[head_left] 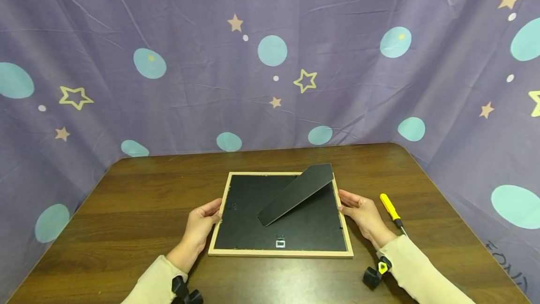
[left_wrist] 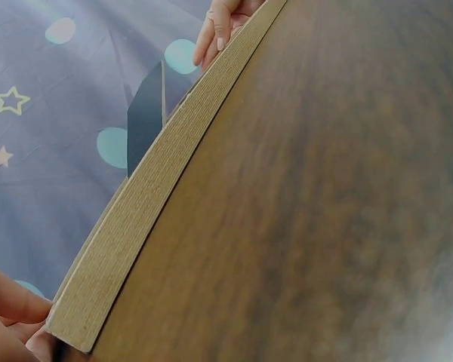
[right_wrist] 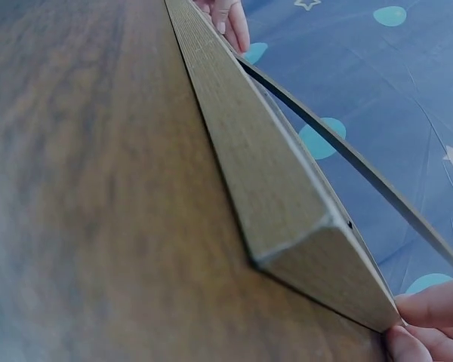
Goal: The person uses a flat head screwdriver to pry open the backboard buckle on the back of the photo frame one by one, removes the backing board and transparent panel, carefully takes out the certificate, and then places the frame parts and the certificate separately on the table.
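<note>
A picture frame (head_left: 280,252) with a light wooden rim lies face down on the table, its black backing up. Its black stand leg (head_left: 295,193) is propped up at a slant. My left hand (head_left: 214,213) holds the frame's left edge, thumb on top. My right hand (head_left: 344,204) holds the right edge. The left wrist view shows the wooden edge (left_wrist: 151,196), the stand leg (left_wrist: 145,117), my left hand (left_wrist: 11,317) at the near corner and my right hand's fingers (left_wrist: 220,23) at the far end. The right wrist view shows the frame edge (right_wrist: 264,173) and my right hand (right_wrist: 430,324) on it.
A yellow-handled screwdriver (head_left: 390,208) lies on the dark wooden table (head_left: 147,201) just right of my right hand. Purple cloth (head_left: 270,83) with stars and dots hangs round the back and sides. Black wrist mounts (head_left: 375,273) sit near the front edge.
</note>
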The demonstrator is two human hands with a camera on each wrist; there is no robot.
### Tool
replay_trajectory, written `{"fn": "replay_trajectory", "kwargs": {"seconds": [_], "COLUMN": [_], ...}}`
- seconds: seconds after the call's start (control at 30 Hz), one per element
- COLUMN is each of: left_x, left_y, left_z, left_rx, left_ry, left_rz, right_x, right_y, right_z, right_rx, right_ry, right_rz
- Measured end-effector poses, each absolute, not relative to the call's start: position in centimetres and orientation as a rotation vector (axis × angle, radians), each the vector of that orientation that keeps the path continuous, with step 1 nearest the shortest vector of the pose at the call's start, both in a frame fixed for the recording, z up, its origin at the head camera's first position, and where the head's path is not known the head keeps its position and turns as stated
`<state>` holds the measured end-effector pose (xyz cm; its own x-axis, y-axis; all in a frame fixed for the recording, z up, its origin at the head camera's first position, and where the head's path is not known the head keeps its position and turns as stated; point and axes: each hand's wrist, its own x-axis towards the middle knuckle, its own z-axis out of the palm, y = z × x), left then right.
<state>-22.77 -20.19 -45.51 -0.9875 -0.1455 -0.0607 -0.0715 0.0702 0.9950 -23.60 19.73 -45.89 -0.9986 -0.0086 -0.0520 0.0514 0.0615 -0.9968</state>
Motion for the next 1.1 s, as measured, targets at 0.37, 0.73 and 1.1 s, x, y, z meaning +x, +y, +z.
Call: {"fn": "replay_trajectory", "kwargs": {"seconds": [0.37, 0.73, 1.1], "left_x": [-22.8, -22.0, -20.9], "left_y": [-19.9, -20.5, -20.5], "left_z": [-45.5, -45.2, -44.6], "left_rx": [0.239, 0.283, 0.374], "left_ry": [-2.31, -2.357, -2.348], "left_rz": [-2.064, -2.019, -2.057], "right_x": [-23.5, -24.7, -27.0], "right_y": [20.2, 20.4, 20.9], "right_z": [-46.0, -45.9, -45.6], "right_rx": [0.046, -0.015, -0.064], "right_ry": [2.254, 2.197, 2.135], "right_rz": [-2.129, -2.118, -2.086]}}
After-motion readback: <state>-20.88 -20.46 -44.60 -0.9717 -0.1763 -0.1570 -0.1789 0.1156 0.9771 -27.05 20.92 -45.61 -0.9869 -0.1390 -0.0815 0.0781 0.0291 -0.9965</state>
